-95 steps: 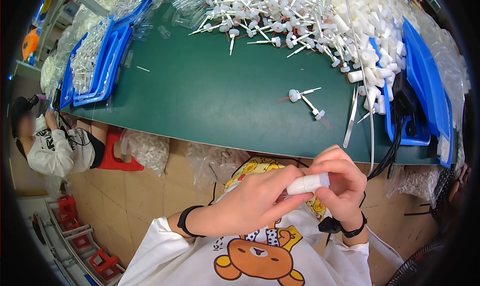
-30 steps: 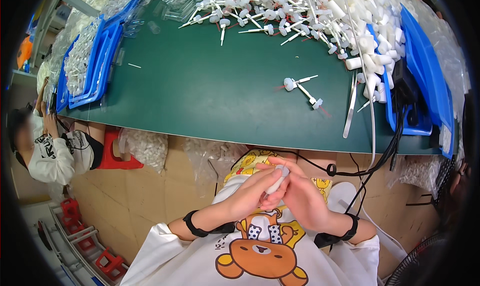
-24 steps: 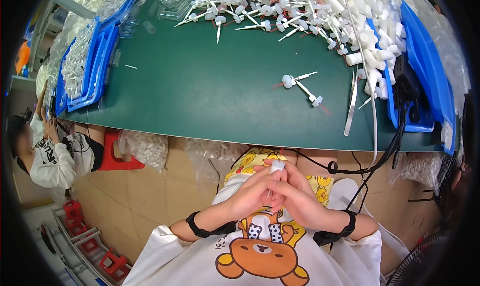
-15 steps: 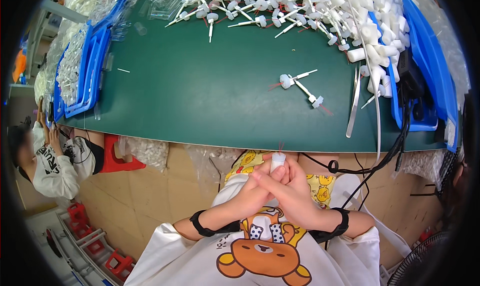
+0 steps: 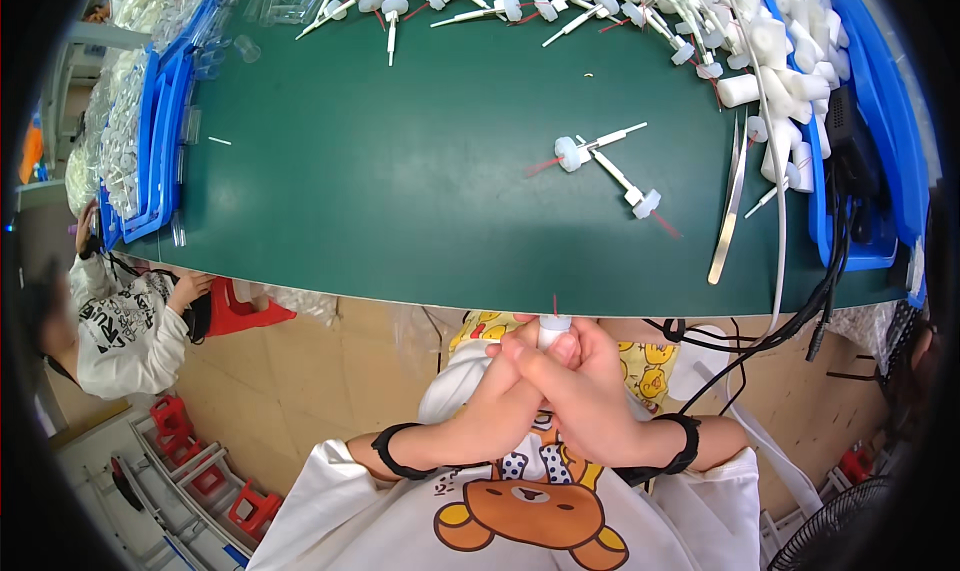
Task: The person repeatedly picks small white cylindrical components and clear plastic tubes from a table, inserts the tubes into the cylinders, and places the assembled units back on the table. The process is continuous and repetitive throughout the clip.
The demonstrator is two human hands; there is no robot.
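Both hands meet in front of the person's chest, just below the near edge of the green table (image 5: 400,201). The left hand (image 5: 497,391) and the right hand (image 5: 580,386) are closed together, fingers curled and overlapping, around a small white plastic cylinder (image 5: 553,325). Only the cylinder's upper end shows above the fingertips; a thin red pin (image 5: 555,303) stands upright out of its top. The rest of the part is hidden inside the clasp, so which hand bears most of it cannot be told. Each wrist carries a black band.

On the table, well apart from the hands, lie two white pump pieces with long stems (image 5: 605,161), crossing one another near the middle right. Beside them, to the right, rests a pair of metal tweezers (image 5: 728,211), lying lengthwise. A large heap of similar white parts (image 5: 640,6) fills the far edge, running down into a blue tray (image 5: 880,121) at the right. Black cables (image 5: 830,271) hang over the table's near right edge. Stacked blue trays (image 5: 160,131) stand at the far left. Another person in a white top (image 5: 120,321) sits low at the left.
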